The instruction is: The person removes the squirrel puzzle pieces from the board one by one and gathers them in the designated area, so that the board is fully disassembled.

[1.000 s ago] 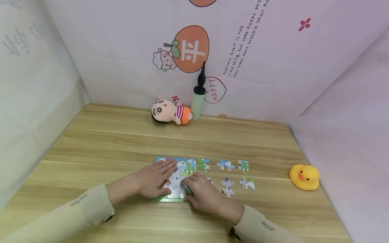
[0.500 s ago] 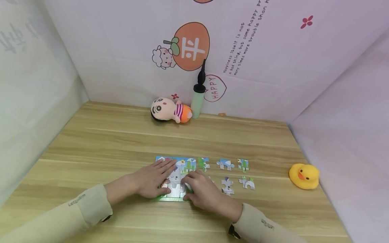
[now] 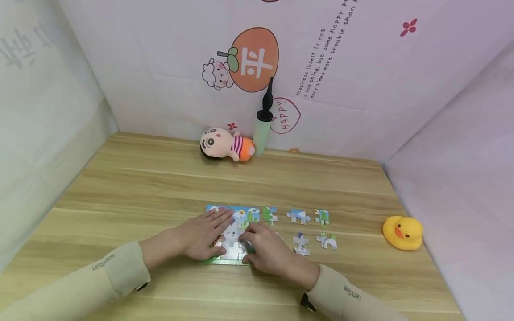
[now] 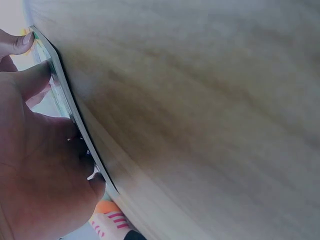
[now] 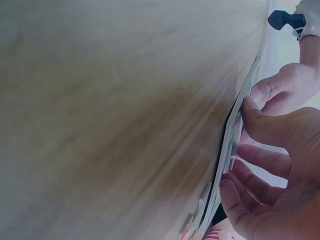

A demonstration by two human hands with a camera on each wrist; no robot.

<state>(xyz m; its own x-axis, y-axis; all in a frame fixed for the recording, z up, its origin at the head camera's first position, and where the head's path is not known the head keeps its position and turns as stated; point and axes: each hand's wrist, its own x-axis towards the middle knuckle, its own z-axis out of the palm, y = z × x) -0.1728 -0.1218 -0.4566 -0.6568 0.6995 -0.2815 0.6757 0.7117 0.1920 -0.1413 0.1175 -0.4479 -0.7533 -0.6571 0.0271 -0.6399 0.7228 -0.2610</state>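
Note:
A jigsaw puzzle in a flat tray, showing a pale grey animal, trees and sky, lies on the table under both hands. My left hand rests on its left side with straight fingers and the thumb set apart. At the lower right corner my right hand has thumb and bent fingers around a puzzle piece, mostly hidden by the fingers. The right wrist view has the right thumb at the edge of the tray, with the other fingertips on the puzzle.
Right of the tray lie several loose pieces, among them a blue one and a grey one. Farther right sits a yellow rubber duck. A plush doll and a green hand pump are by the back wall.
My right fingers have shifted slightly at the puzzle's lower right corner, covering more of the piece there. My left hand stays in place; the loose pieces lie as before.

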